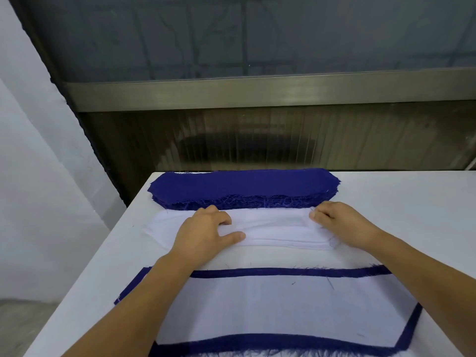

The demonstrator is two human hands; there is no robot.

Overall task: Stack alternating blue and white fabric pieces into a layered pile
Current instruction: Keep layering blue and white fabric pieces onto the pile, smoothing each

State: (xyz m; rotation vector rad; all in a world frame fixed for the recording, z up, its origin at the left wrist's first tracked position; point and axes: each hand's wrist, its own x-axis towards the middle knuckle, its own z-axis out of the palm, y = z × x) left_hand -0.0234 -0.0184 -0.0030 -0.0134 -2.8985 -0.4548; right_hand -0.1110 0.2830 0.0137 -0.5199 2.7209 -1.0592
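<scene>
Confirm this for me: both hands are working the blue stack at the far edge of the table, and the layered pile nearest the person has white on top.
Not quite. In the head view the left hand and right hand are on the white stack, not the blue stack behind it. The layered pile nearest the person does have white on top.

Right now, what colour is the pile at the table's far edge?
Dark blue pile, with frayed threads along its near edge; the head view shows it.

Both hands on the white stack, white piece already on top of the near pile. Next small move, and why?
Probably release the white stack and reach to the blue stack behind it. The layered pile shows white on top with blue edging beneath, so blue seems due. Left hand and right hand both grip white.
</scene>
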